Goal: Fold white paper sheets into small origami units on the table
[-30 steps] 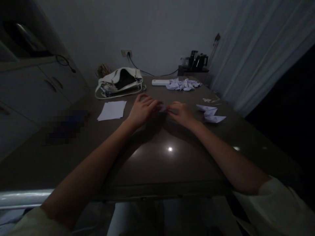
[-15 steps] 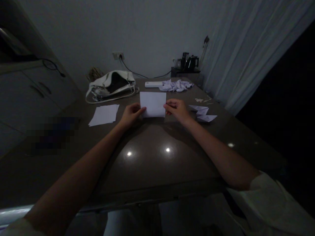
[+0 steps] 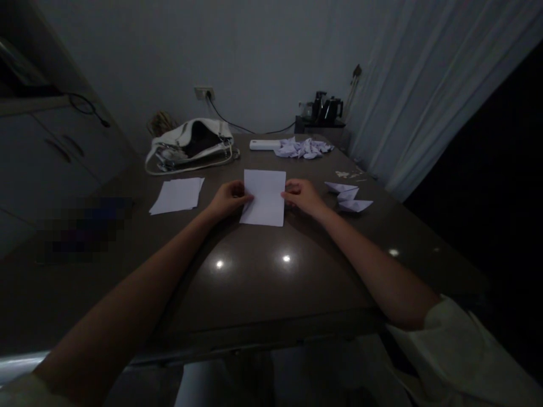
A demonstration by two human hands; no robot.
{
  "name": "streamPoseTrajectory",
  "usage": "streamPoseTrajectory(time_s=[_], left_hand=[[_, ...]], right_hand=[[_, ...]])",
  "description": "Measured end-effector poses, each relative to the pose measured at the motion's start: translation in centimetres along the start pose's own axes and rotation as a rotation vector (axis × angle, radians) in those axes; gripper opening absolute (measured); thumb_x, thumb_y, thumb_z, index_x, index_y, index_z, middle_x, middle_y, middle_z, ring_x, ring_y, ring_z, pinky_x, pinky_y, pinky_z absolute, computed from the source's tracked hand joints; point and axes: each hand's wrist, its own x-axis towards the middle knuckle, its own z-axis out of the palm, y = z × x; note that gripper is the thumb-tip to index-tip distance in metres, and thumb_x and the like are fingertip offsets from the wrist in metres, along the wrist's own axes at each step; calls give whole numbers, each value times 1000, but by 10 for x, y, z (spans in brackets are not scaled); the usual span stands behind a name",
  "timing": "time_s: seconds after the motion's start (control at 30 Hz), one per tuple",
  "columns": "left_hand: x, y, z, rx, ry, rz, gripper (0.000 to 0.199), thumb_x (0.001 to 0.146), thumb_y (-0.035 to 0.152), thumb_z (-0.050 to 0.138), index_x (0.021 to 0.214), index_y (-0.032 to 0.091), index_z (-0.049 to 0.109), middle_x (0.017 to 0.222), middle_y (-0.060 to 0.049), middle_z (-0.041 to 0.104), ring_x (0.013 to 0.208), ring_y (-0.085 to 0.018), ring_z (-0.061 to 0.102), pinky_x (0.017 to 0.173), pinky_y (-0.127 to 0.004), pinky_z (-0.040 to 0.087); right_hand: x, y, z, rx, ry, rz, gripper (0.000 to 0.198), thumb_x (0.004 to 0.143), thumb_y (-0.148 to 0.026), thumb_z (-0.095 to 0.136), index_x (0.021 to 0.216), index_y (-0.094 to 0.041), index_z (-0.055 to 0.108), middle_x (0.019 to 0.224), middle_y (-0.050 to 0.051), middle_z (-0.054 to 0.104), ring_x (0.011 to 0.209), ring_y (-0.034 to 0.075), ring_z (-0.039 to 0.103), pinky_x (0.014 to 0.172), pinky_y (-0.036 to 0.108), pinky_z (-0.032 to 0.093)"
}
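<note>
The paper sheet [image 3: 263,198] is over the middle of the counter [image 3: 254,291], each side edge pinched in the grip of the left hand [image 3: 230,200] and right hand [image 3: 304,197], probably to keep it straight. Its underside is hidden, so contact with the counter is unclear; a pixelated patch [image 3: 91,223] at left is unreadable.

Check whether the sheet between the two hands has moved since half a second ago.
Yes: judged against the wall socket, the sheet has shifted down the picture, farther from it.
</note>
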Motion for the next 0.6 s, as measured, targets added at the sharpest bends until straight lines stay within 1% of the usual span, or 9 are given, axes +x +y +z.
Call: streamPoseTrajectory(time_s=[0.1,0.23,0.3,0.43,0.5,0.6], left_hand=[[1,-2,-3,56,-31,16,30,60,33,73,80,15,60,80,-4,65,75,-19,62,72,-30,50],[2,-4,-3,102,-91,27,25,62,33,71,77,15,62,78,-4,65,76,-19,62,72,-31,50],[3,-5,-4,118,-124,36,23,63,34,69,75,15,63,78,-5,66,76,-19,63,73,-31,50],[4,-4,-8,139,-197,48,16,64,29,66,73,16,66,79,-7,70,77,-21,65,76,-33,51],[3,-3,-11,152,-229,58,13,66,25,60,73,17,68,82,-7,71,81,-22,66,80,-35,51],[2,0,-13,189,-260,86,19,68,22,51,72,18,70,88,-6,73,93,-22,65,90,-35,47]], right_hand=[[0,2,0,-46,-15,-38,12,66,-11,67,74,-18,60,66,0,63,59,14,58,61,28,49],[-1,-1,-4,-110,-40,-101,15,62,-6,67,73,-16,66,76,2,67,69,15,61,69,29,47],[-1,-5,-6,-135,-77,-129,16,62,-4,66,71,-16,68,76,2,68,71,15,60,70,28,45],[-3,-10,-9,-270,-243,-213,19,64,-3,63,73,-18,71,77,0,70,68,13,57,67,26,43],[-4,-10,-10,-361,-306,-253,19,66,-5,62,76,-18,72,78,1,69,67,13,56,65,25,42],[-6,-8,-11,-441,-336,-296,20,69,-5,59,78,-18,72,80,2,69,70,14,57,64,24,41]])
